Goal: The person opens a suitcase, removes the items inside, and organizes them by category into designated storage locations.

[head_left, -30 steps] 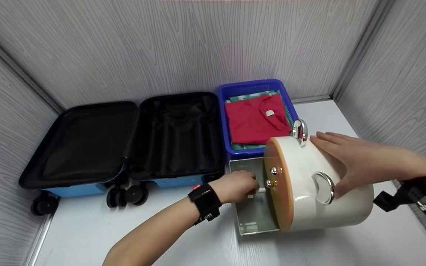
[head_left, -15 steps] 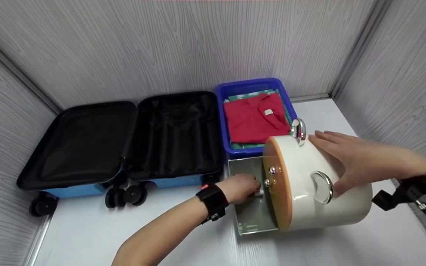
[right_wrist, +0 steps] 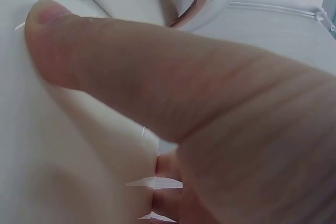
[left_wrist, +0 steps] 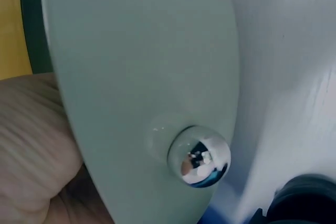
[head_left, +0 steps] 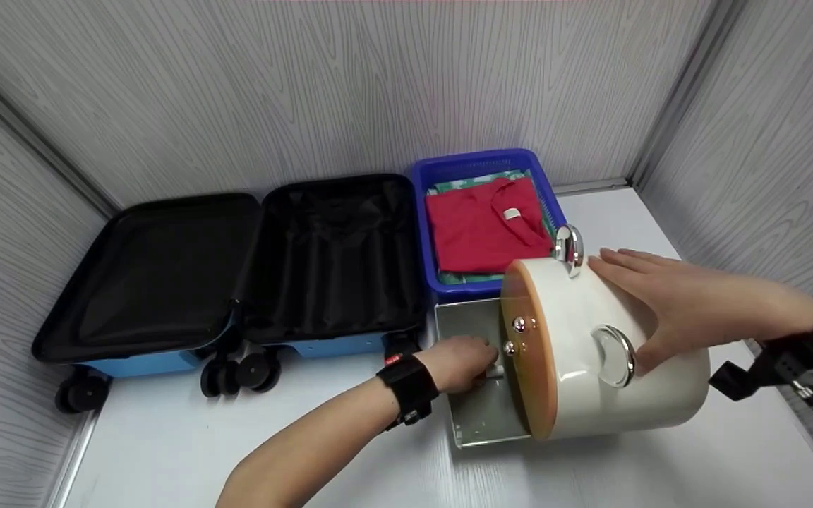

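A cream rounded storage box (head_left: 632,406) with an orange see-through front (head_left: 537,381) and chrome knobs stands on the right, one drawer (head_left: 477,310) pulled out leftward. My left hand (head_left: 457,363) reaches over the drawer front into it, fingers curled at a small white thing (head_left: 495,371) that is partly hidden. In the left wrist view, the pale drawer front (left_wrist: 142,51) bears a chrome ball knob (left_wrist: 199,157), and part of my hand shows beside it. With fingers spread, my right hand (head_left: 667,303) rests on the box's top, thumb close to a chrome handle (head_left: 618,356).
Behind the drawer stands a blue basket (head_left: 477,159) holding a folded red shirt (head_left: 480,229) over green cloth. An open blue suitcase (head_left: 339,346) with black lining lies to the left, its wheels facing the front. Pale walls enclose the back and sides.
My left hand and wrist have shifted slightly right within the drawer, the white thing staying at the fingers. My right hand keeps its place on the box.
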Available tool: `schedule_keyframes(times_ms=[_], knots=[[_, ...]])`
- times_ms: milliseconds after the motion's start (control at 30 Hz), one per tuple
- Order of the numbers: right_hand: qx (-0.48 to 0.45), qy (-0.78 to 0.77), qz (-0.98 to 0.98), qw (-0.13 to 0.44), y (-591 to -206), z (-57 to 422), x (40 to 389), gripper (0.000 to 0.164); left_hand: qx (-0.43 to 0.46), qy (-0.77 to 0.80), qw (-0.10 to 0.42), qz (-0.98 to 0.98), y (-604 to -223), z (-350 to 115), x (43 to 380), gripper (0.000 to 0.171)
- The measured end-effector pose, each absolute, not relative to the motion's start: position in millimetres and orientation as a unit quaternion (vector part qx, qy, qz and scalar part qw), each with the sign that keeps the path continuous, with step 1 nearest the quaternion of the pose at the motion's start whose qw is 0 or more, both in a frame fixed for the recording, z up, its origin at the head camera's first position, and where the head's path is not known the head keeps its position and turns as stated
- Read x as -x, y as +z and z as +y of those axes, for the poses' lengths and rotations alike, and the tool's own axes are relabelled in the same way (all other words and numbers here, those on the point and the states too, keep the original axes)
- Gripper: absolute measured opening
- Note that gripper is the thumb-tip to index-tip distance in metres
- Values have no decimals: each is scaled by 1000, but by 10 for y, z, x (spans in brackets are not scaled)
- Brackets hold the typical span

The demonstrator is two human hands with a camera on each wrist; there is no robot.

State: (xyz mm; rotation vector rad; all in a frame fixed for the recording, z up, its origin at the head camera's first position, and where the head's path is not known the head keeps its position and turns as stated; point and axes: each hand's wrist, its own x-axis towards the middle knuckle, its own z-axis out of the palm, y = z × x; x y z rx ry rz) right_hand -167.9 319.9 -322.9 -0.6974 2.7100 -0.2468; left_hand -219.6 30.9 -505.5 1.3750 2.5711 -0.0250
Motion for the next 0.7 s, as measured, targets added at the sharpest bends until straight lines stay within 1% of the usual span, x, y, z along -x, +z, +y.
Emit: schedule_keyframes(times_ms=[200,333,467,600,700], knots=[[245,-90,951,168,-3234,3200,1681,127,-480,11,107,871,-5045,263,2180,20],[249,-84,951,162,-3238,3202,1682,126,-485,56,108,866,-4973,200,2178,29],[250,-83,951,162,-3241,3201,1682,127,-479,109,95,866,-4872,75,2184,39],[252,-80,952,157,-3243,3205,1685,130,-444,164,72,878,-4765,-106,2177,41],[251,-82,952,157,-3251,3204,1682,129,-403,211,50,889,-4731,-256,2157,37]])
